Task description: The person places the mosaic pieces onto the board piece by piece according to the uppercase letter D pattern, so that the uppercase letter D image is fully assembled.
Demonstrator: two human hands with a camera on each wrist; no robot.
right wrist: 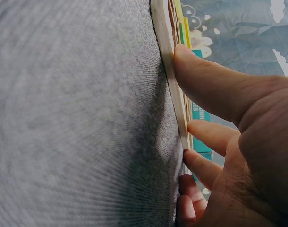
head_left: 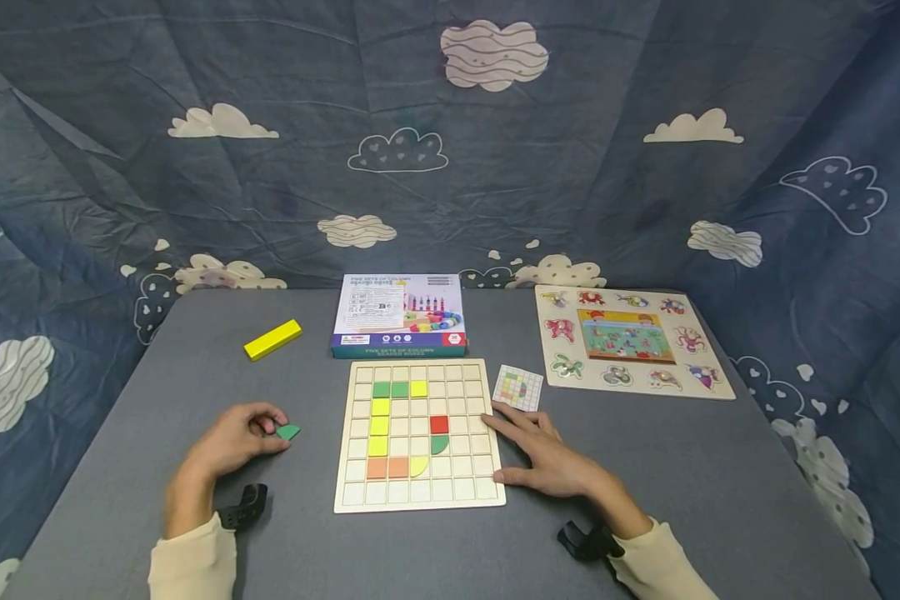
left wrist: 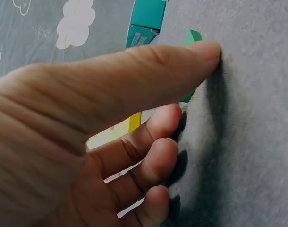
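Beside the board, my left hand [head_left: 228, 442] is low over the table, its thumb and forefinger at a green quarter-round tile [head_left: 288, 432], which they pinch. In the left wrist view the thumb covers most of the green tile [left wrist: 194, 36], and the forefinger is hidden. My right hand [head_left: 551, 458] rests on the right edge of the wooden grid board [head_left: 420, 497], thumb and fingers extended on the rim. On the board lie green, yellow, orange and red tiles; the red square [head_left: 438, 425] sits above a green quarter-round tile [head_left: 439, 444].
A yellow block [head_left: 272, 340] lies at the back left. Behind the board is a boxed toy set [head_left: 397, 317]. A small pattern card [head_left: 518, 388] lies right of the board, near the right fingertips. A sea-animal puzzle board [head_left: 633, 337] lies at the back right.
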